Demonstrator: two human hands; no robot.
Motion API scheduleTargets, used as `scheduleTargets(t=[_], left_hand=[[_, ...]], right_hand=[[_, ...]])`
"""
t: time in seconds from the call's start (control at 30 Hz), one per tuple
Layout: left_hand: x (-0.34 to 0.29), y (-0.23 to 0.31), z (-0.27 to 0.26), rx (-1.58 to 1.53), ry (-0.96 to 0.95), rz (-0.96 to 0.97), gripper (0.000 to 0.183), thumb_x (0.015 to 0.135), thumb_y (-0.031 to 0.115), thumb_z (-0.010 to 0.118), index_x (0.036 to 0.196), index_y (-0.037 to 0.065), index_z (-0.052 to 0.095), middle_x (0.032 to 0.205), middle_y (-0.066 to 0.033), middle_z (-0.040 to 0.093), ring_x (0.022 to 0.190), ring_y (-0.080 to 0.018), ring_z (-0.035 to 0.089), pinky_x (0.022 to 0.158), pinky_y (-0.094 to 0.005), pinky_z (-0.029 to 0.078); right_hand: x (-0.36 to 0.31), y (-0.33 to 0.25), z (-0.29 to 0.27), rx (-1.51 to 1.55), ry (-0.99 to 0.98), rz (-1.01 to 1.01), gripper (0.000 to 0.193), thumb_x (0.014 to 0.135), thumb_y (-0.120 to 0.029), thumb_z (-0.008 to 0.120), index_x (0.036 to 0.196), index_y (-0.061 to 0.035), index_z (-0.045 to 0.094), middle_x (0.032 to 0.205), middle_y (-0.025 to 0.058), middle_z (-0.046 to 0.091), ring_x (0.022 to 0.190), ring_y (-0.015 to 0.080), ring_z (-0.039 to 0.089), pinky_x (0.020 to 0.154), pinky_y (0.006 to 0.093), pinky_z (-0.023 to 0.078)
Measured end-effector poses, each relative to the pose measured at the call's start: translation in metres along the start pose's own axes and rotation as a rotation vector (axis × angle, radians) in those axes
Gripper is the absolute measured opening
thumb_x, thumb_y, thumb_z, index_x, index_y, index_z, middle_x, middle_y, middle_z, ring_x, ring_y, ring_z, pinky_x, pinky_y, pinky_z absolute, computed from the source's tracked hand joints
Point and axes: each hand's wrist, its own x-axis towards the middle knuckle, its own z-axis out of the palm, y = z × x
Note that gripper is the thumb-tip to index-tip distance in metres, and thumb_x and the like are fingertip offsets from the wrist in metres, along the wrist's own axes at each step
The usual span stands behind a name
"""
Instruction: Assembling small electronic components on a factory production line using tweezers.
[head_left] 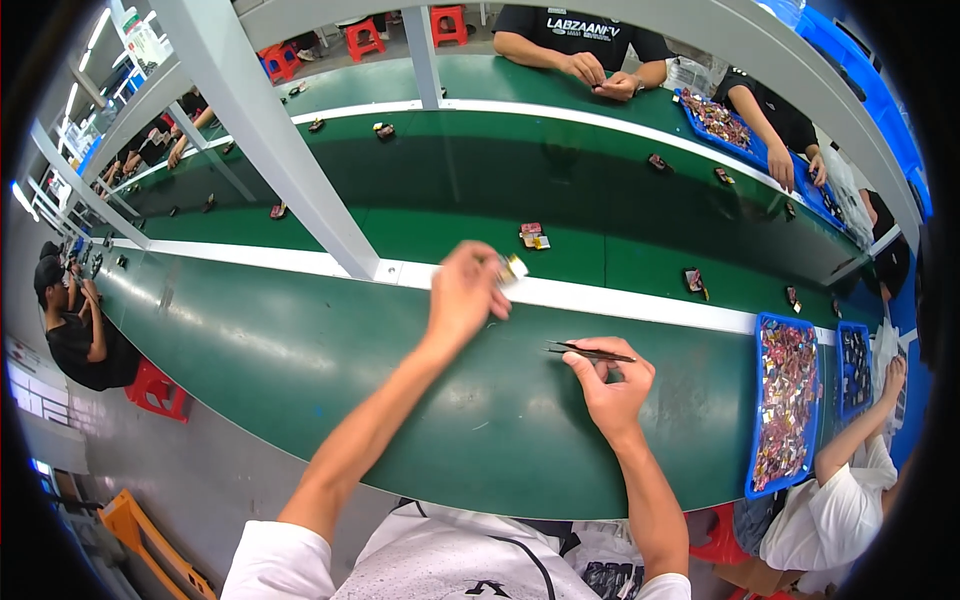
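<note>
My left hand [465,295] is raised over the white edge strip of the conveyor, fingers closed on a small electronic part [511,270] with a white and yellow patch. Motion blurs both, so its exact kind is unclear. Black tweezers [600,353] lie in my right hand [615,385], which is closed around them above the green tabletop [470,430]. The tweezers' tips point left, slightly apart, with nothing between them. Just beyond my left hand, a similar small red and black part [534,236] with a white and yellow patch rests on the green conveyor belt [590,262].
A blue tray [757,420] heaped with small parts stands at the right, beside a smaller blue tray [866,370]. A grey metal post [290,150] rises at the left of the belt. Co-workers sit across the belt and on both sides. More small parts [695,281] dot the belt.
</note>
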Motion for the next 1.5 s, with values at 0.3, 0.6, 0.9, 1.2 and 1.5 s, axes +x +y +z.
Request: scheduleTargets(t=[0.3, 0.6, 0.9, 1.2, 1.5], left_hand=[[0.11, -0.005, -0.053, 1.187, 0.461, 0.319, 0.02, 0.092, 0.016, 0.065, 0.096, 0.0, 0.075, 0.094, -0.0233, 0.07, 0.079, -0.0407, 0.07, 0.069, -0.0472, 0.056], [0.135, -0.001, 0.004, 0.838, -0.124, 0.395, 0.012, 0.079, 0.014, 0.075, 0.087, 0.007, 0.08, 0.093, -0.0128, 0.075, 0.083, -0.0317, 0.071, 0.077, -0.04, 0.057], [0.14, -0.004, 0.008, 0.861, -0.247, 0.115, 0.015, 0.073, 0.016, 0.084, 0.084, 0.007, 0.078, 0.085, -0.0129, 0.075, 0.081, -0.0283, 0.072, 0.077, -0.0376, 0.057], [0.099, 0.026, -0.003, 0.774, -0.277, 0.012, 0.016, 0.085, 0.011, 0.074, 0.082, -0.003, 0.067, 0.072, -0.0104, 0.071, 0.053, -0.017, 0.064, 0.053, -0.0309, 0.051], [-0.048, 0.006, 0.006, 0.099, -0.211, -0.194, 0.016, 0.095, 0.007, 0.064, 0.104, -0.005, 0.068, 0.076, -0.0048, 0.068, 0.05, -0.0069, 0.052, 0.047, -0.0234, 0.039]], right_hand=[[-0.002, 0.005, -0.005, -0.119, 0.003, -0.044, 0.014, 0.075, -0.003, 0.085, 0.085, -0.0027, 0.075, 0.076, 0.0034, 0.072, 0.042, 0.0059, 0.04, 0.042, 0.0242, 0.033], [-0.002, 0.002, -0.005, -0.144, -0.025, -0.076, 0.014, 0.075, -0.005, 0.085, 0.084, -0.0039, 0.075, 0.077, 0.004, 0.073, 0.041, 0.0075, 0.043, 0.041, 0.025, 0.035], [-0.002, 0.003, -0.007, -0.143, -0.031, -0.115, 0.016, 0.075, -0.006, 0.086, 0.086, -0.0048, 0.075, 0.076, 0.0038, 0.072, 0.041, 0.0094, 0.045, 0.042, 0.0265, 0.037], [-0.003, 0.002, -0.007, -0.06, -0.011, 0.029, 0.014, 0.076, -0.004, 0.085, 0.086, -0.0021, 0.075, 0.074, 0.0027, 0.072, 0.045, 0.0044, 0.041, 0.043, 0.0233, 0.031], [-0.011, 0.006, -0.009, 0.388, -0.061, 0.365, 0.013, 0.083, 0.0, 0.081, 0.092, 0.0016, 0.071, 0.077, -0.001, 0.068, 0.053, -0.0006, 0.043, 0.048, 0.0177, 0.032]])
